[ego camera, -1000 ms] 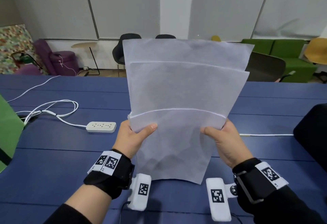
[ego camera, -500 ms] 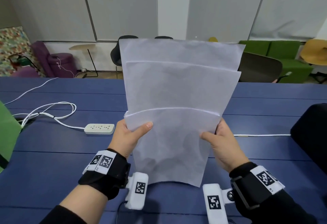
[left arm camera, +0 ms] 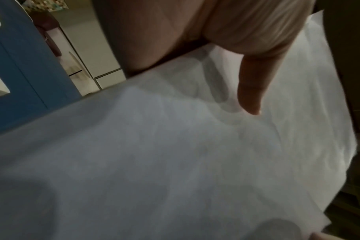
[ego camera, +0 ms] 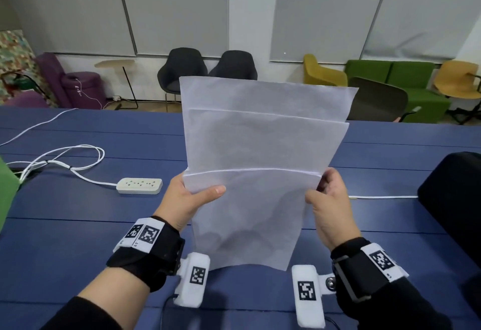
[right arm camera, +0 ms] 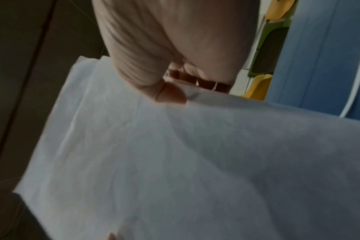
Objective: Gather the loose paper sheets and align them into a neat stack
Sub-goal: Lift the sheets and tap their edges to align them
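Several white paper sheets stand upright above the blue table, their top edges staggered in three steps. My left hand grips the sheets' left edge, thumb across the front. My right hand grips the right edge, thumb on the front and fingers behind. In the left wrist view the paper sheets fill the picture under my left hand, whose thumb lies flat on them. In the right wrist view my right hand pinches the paper sheets with the thumb tip on the front sheet.
A white power strip with a looped white cable lies on the table to the left. A green object is at the left edge, a black object at the right. Chairs stand beyond the table.
The sheets and both hands sit lower in the view than before, with more of the room behind showing. Both grips are unchanged and the stagger of the top edges looks the same.
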### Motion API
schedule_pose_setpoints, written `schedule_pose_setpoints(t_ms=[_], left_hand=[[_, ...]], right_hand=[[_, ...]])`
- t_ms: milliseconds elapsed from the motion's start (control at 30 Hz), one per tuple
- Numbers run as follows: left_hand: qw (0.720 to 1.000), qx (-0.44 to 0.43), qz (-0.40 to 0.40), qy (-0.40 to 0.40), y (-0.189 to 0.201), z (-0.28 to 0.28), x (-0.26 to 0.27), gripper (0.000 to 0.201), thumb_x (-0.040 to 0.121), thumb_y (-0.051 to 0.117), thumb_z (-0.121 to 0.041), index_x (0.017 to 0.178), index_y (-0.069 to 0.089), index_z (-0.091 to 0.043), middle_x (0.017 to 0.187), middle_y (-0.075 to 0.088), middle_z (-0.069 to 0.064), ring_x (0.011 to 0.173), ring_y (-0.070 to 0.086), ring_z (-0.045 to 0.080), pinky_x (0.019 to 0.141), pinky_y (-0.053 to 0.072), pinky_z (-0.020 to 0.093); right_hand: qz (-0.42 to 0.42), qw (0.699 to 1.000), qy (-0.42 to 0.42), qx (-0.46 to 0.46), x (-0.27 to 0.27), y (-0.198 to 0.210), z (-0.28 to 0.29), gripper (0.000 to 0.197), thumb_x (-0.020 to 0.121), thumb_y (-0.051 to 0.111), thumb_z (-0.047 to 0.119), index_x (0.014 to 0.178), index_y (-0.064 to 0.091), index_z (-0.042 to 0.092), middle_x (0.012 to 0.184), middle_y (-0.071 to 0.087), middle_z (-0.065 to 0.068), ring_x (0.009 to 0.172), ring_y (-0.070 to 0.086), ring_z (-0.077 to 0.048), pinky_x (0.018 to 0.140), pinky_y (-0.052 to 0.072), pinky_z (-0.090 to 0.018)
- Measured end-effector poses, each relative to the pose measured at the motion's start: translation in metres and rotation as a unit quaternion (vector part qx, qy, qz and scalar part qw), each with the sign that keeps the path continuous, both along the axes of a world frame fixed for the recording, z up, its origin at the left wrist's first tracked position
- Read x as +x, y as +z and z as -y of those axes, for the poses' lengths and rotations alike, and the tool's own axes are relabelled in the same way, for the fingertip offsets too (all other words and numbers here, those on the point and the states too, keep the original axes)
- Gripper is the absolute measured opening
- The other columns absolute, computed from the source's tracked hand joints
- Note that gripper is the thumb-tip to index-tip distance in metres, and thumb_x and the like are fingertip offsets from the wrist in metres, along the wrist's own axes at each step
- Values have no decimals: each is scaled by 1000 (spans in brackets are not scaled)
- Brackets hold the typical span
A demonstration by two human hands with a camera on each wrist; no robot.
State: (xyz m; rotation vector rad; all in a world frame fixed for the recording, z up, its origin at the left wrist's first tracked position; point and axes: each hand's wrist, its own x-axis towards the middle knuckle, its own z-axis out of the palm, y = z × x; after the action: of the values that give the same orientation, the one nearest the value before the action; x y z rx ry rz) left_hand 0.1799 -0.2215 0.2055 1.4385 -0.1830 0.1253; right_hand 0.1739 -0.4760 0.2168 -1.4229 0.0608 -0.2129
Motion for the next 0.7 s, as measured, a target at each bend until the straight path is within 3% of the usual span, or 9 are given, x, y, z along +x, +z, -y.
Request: schedule_pose_setpoints(t_ms=[167,333,400,500,600,700], left_hand=[[1000,8,-5,13,-2,7,0,39,55,81,-26,92,76,-16,102,75,13,102,69,32,98,49,53],[1000,-8,20,8,11,2,2,43,55,82,-23,95,75,-11,101,74,14,98,69,32,90,54,43],[1000,-7,8,7,5,-2,3,50,53,82,-23,98,72,-7,98,75,10,93,70,26,85,55,38],[999,28,-12,18,-5,-1,-1,40,54,84,-25,92,75,-17,95,77,4,91,72,20,84,55,37],[998,38,-2,42,0,7,0,21,64,81,-13,84,76,-20,89,78,-1,87,73,16,85,55,36],[998,15,10,52,11,7,5,17,63,81,-12,77,78,-20,84,78,-1,84,73,18,83,57,36]], right_hand=[[-32,999,21,-7,2,-15,-13,47,75,40,-21,112,56,3,105,66,-30,89,67,-32,80,56,-48],[3,997,54,47,2,1,-7,45,79,40,-19,112,54,9,92,69,-7,76,70,-12,61,56,-22],[-5,997,63,50,1,-1,-5,46,73,50,-14,114,53,6,96,69,-9,79,69,-14,63,56,-23],[-41,995,93,25,0,-7,-6,46,63,59,-5,108,61,4,93,73,-8,82,70,-17,73,54,-30],[-40,995,95,6,1,-3,-9,28,78,62,-11,97,68,9,89,76,-3,84,71,-20,77,57,-31],[-10,995,100,12,6,6,-4,29,81,62,-9,104,67,7,95,77,-4,87,73,-17,74,58,-25]])
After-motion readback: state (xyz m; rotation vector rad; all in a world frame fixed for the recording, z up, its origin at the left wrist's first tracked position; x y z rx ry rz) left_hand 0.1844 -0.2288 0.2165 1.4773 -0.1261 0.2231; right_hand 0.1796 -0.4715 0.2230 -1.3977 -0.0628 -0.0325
